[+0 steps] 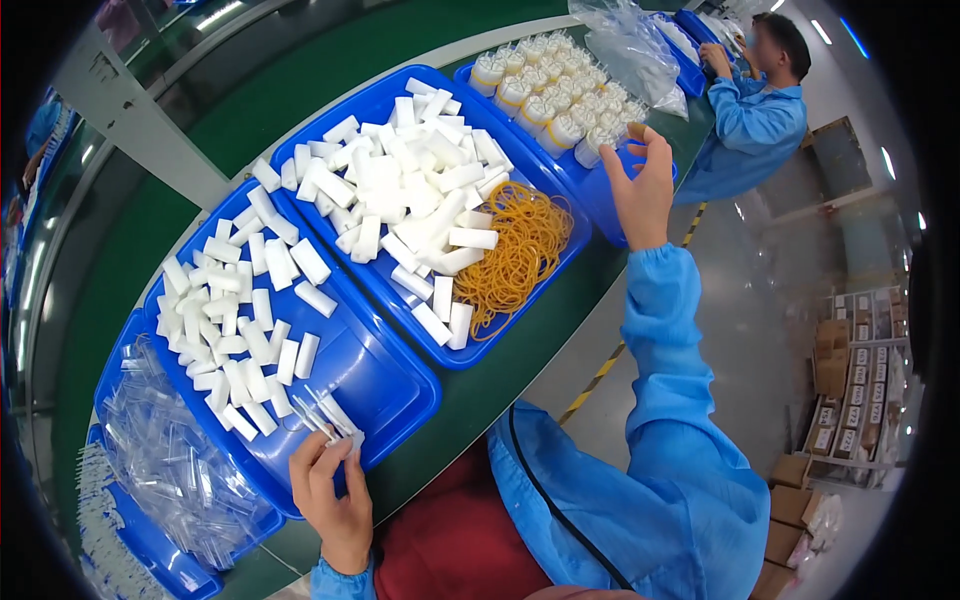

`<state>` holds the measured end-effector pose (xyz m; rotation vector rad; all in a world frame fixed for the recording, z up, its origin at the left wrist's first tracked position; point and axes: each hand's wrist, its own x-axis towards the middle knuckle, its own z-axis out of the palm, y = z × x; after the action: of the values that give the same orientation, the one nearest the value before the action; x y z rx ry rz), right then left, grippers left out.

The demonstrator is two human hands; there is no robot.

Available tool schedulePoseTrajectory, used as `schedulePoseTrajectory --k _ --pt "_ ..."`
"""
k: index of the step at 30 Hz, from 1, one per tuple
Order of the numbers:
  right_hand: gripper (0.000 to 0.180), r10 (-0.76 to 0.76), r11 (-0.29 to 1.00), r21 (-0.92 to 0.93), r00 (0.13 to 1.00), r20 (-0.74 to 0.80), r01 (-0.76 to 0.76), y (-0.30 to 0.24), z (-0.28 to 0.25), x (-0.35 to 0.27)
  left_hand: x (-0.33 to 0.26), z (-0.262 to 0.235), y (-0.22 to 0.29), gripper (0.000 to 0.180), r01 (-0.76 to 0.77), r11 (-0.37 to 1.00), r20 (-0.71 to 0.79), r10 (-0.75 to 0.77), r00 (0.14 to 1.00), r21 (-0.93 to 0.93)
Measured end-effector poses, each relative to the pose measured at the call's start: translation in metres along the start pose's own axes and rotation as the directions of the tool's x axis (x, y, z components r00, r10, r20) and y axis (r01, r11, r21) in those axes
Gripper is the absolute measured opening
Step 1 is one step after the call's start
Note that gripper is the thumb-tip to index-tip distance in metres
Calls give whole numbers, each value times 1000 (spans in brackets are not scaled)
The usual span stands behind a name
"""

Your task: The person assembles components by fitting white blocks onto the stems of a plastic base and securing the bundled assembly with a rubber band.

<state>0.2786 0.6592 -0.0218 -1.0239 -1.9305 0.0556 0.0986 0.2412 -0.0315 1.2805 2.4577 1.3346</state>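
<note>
**A:** ok so what's the left hand (335, 495) got, down at 7 o'clock?

**B:** it's pinching a few clear sleeves (330, 415) at the near rim of the left tray (385, 385). White blocks (235, 310) are scattered across that tray, and a bin of more clear sleeves sits at 8.

**A:** and the middle tray (505, 320)?

**B:** heaped white blocks, with a pile of rubber bands (515, 250) on its right side.

**A:** right hand (640, 190)?

**B:** up at 1 o'clock, fingers spread wide and holding nothing, at the edge of the far tray (600, 205), right beside the banded bundles (555, 95). Another person (750, 110) works further along at 2.
</note>
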Motion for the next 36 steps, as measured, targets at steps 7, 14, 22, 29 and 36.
schedulePoseTrajectory --k 7,14,22,29,36 --pt "46 57 994 -101 992 111 -46 22 18 9 0 4 2 31 30 996 93 -38 995 87" --pt "41 446 678 490 837 317 -548 -31 -26 3 -8 -9 5 36 -27 968 -109 56 992 249" --pt "49 -213 287 369 317 924 -884 -162 -27 -80 27 0 30 63 -9 958 143 52 988 -288" --pt "50 -342 419 424 294 893 -803 -202 -14 -101 16 -4 19 75 47 925 208 36 977 -378" --pt "49 -352 519 369 201 914 -771 -214 -13 -104 5 -10 8 83 166 860 259 -40 965 -483"
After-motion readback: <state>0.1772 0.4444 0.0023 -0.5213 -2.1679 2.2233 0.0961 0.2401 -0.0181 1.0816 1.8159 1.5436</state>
